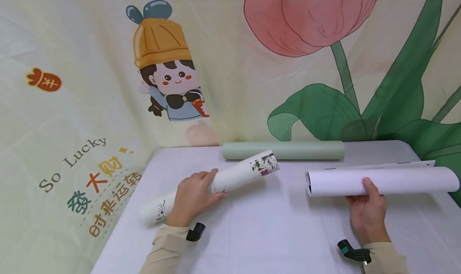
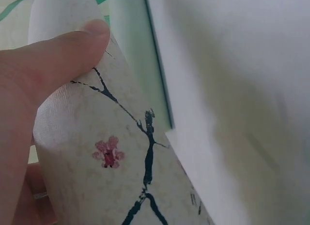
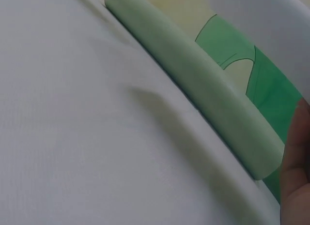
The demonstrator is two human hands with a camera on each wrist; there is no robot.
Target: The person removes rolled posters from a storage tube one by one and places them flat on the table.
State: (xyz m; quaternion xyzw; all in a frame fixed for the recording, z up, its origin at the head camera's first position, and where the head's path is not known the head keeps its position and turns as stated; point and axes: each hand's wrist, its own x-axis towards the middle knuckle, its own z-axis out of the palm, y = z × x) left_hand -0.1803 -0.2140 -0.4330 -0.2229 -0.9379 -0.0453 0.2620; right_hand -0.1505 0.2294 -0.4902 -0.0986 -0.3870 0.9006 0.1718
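My left hand [image 1: 192, 196] grips a white paper roll [image 1: 235, 176] printed with dark branches and pink blossoms. The roll slants, its right end pointing toward the back. In the left wrist view the thumb [image 2: 72, 55] lies across the printed paper, near a pink flower. To the right, my right hand [image 1: 369, 214] holds a plain white roll [image 1: 407, 180] almost level, thumb on the near side and the other fingers mostly hidden beneath. A loose edge of its sheet shows behind it. Shadows of both rolls fall on the white tabletop [image 1: 259, 230].
A pale green roll [image 1: 288, 151] lies along the table's back edge, behind the printed one. Past it hangs a cream cloth backdrop [image 1: 230, 66] with a tulip and a cartoon child. More of this cloth runs down the table's left side.
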